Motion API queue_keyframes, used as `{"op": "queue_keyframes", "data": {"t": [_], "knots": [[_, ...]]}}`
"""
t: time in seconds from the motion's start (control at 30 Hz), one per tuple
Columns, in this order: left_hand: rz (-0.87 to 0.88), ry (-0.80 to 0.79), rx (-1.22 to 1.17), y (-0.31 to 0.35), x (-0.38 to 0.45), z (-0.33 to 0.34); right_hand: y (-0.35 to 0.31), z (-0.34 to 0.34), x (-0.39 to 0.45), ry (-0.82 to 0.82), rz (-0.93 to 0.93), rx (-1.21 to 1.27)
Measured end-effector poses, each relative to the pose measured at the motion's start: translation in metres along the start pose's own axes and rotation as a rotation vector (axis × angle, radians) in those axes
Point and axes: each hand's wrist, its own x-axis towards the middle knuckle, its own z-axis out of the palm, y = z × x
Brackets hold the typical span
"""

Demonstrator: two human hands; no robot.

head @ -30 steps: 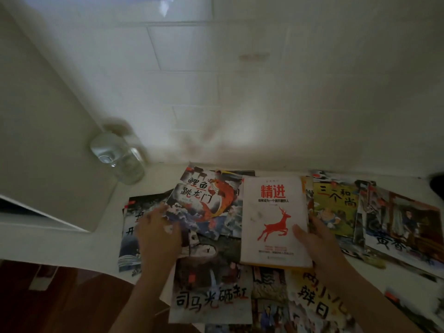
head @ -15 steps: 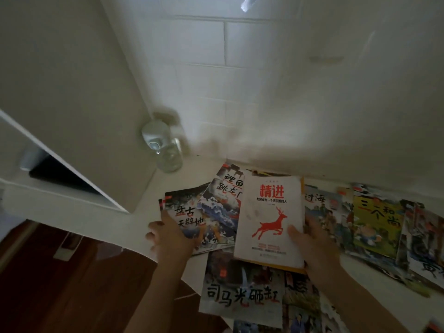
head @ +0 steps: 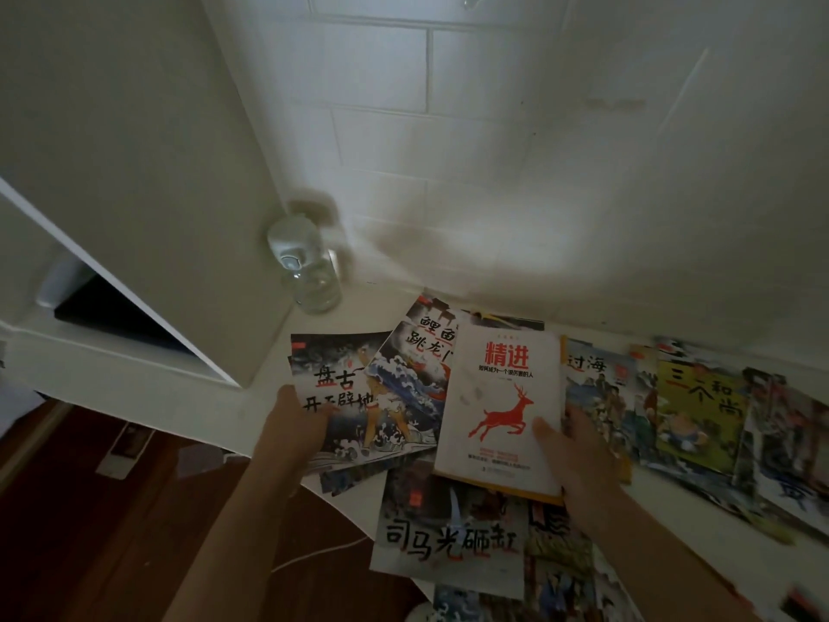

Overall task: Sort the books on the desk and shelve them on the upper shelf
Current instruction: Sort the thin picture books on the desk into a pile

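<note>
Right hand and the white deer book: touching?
Touching. Head view shows the right hand gripping the white deer book, thumb lying on its cover.

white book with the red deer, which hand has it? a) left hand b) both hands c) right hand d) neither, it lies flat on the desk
c: the right hand grips the white book at its lower right edge, thumb on the cover, while the left hand holds the dark picture books.

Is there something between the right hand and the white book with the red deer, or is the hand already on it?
Nothing visible stands between them: the right hand already grips the white deer book at its lower right corner, thumb on the cover.
</note>
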Motion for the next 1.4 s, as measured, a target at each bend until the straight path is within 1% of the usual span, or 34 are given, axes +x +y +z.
{"op": "queue_keyframes", "data": {"t": [0.1,0.17,0.27,0.37,0.47,0.53,0.6,0.63,0.67,0.77,0.8,0.83,0.9,0.97,1.0,1.07,1.13,1.2,1.23,1.27,1.33,1.4], "knots": [[0.183,0.158,0.095,0.0,-0.023,-0.027,-0.003,-0.009,0.0,0.006,0.011,0.044],[0.265,0.216,0.093,0.009,-0.04,-0.047,-0.007,-0.023,0.001,0.033,-0.001,0.054],[0.322,0.184,0.07,0.03,-0.05,-0.06,-0.011,-0.053,0.002,0.106,-0.017,0.076],[0.362,0.117,0.026,0.06,-0.058,-0.047,-0.013,-0.082,0.002,0.168,-0.042,0.019],[0.455,0.09,-0.023,0.08,-0.065,-0.031,-0.006,-0.109,0.004,0.21,-0.03,-0.021],[0.536,0.14,0.035,0.083,-0.068,-0.032,-0.002,-0.125,0.003,0.233,-0.033,-0.043],[0.601,0.246,0.125,0.082,-0.065,-0.042,0.0,-0.14,0.006,0.301,-0.045,-0.107],[0.602,0.294,0.169,0.08,-0.059,-0.048,0.003,-0.147,0.007,0.34,-0.06,-0.152],[0.577,0.306,0.21,0.077,-0.052,-0.052,0.004,-0.15,0.006,0.373,-0.06,-0.227],[0.491,0.273,0.236,0.078,-0.045,-0.049,0.016,-0.151,0.012,0.487,-0.161,-0.52],[0.488,0.249,0.218,0.08,-0.047,-0.044,0.015,-0.143,0.009,0.513,-0.213,-0.556],[0.503,0.221,0.206,0.081,-0.049,-0.039,0.012,-0.132,0.005,0.492,-0.272,-0.563],[0.501,0.173,0.174,0.08,-0.047,-0.03,-0.003,-0.103,-0.007,0.362,-0.456,-0.564],[0.421,0.073,0.082,0.075,-0.036,-0.021,-0.007,-0.072,-0.007,0.222,-0.554,-0.575],[0.356,0.001,0.022,0.073,-0.029,-0.014,-0.008,-0.059,-0.004,0.164,-0.551,-0.567],[0.234,-0.156,-0.089,0.068,-0.016,0.003,-0.009,-0.038,0.001,0.103,-0.517,-0.527],[0.189,-0.243,-0.102,0.062,-0.001,0.025,-0.007,-0.027,0.009,0.06,-0.561,-0.594],[0.228,-0.218,-0.003,0.057,0.015,0.048,0.001,-0.026,0.017,0.029,-0.624,-0.814],[0.26,-0.178,0.069,0.055,0.021,0.058,0.007,-0.028,0.021,0.02,-0.618,-0.945],[0.287,-0.146,0.121,0.053,0.027,0.067,0.012,-0.03,0.023,0.015,-0.565,-1.064],[0.307,-0.162,0.12,0.053,0.03,0.079,0.022,-0.033,0.024,0.047,-0.535,-1.194],[0.283,-0.192,0.099,0.054,0.029,0.084,0.031,-0.033,0.026,0.047,-0.543,-1.257]]}}
